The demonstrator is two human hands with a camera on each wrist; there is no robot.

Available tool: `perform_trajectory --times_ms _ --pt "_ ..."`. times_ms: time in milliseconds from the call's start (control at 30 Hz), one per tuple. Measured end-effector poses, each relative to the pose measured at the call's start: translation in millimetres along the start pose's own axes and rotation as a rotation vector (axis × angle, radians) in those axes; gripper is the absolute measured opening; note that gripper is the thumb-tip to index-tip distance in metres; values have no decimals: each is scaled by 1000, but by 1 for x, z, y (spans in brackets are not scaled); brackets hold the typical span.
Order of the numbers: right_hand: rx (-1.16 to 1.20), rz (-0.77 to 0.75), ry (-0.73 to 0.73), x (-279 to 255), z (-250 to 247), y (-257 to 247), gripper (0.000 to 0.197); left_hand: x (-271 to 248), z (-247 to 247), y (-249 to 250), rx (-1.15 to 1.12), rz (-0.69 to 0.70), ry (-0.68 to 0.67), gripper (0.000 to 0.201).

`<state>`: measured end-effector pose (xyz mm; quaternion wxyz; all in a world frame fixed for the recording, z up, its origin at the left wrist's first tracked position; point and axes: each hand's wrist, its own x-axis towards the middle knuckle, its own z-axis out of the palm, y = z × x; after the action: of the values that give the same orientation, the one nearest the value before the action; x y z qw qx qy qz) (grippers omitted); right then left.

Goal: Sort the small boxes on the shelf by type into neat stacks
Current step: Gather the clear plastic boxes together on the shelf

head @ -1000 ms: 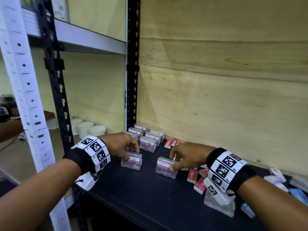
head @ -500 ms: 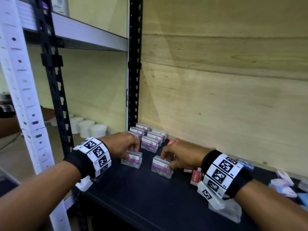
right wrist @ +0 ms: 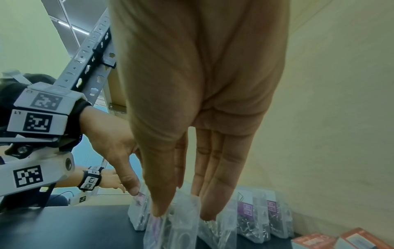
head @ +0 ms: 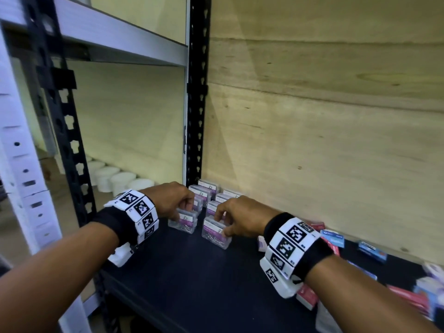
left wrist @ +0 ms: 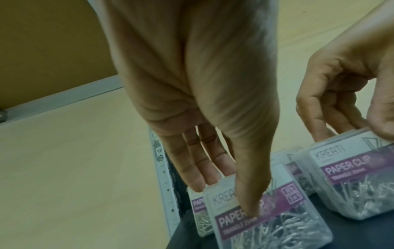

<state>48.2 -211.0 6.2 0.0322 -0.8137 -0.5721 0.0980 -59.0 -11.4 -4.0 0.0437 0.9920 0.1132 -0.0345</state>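
Two clear paper-clip boxes with purple labels stand side by side on the black shelf [head: 192, 272]. My left hand [head: 186, 211] pinches the left box [head: 183, 221], with the thumb on its front label [left wrist: 287, 219] and the fingers [left wrist: 198, 182] behind it. My right hand [head: 222, 222] pinches the right box [head: 216, 233] across its top, thumb in front and fingers [right wrist: 209, 214] behind. That box [right wrist: 181, 227] stands upright on the shelf. Just behind both, rows of matching boxes [head: 206, 191] stand in the back left corner.
Red boxes [head: 317, 227] and blue boxes [head: 332, 237] lie scattered along the wooden back wall to the right. A black slotted post [head: 197, 92] rises at the corner. White tubs [head: 115, 179] sit on the neighbouring shelf to the left.
My right hand has slid its box left and back, closer to the left box and the rows. The left hand has kept its hold and edged its box back slightly.
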Motion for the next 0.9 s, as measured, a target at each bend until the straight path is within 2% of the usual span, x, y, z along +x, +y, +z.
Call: perform_trajectory --times_ms 300,567,700,900 --pt "15 4 17 27 -1 -1 37 14 0 -15 17 -21 11 34" --pt "1 -15 10 24 -2 -3 41 13 -3 -17 59 -13 9 37" --pt "-11 -5 -5 8 -7 4 49 5 -15 0 53 18 19 35" --pt "0 118 14 -45 -26 36 42 -5 -36 53 21 138 35 25"
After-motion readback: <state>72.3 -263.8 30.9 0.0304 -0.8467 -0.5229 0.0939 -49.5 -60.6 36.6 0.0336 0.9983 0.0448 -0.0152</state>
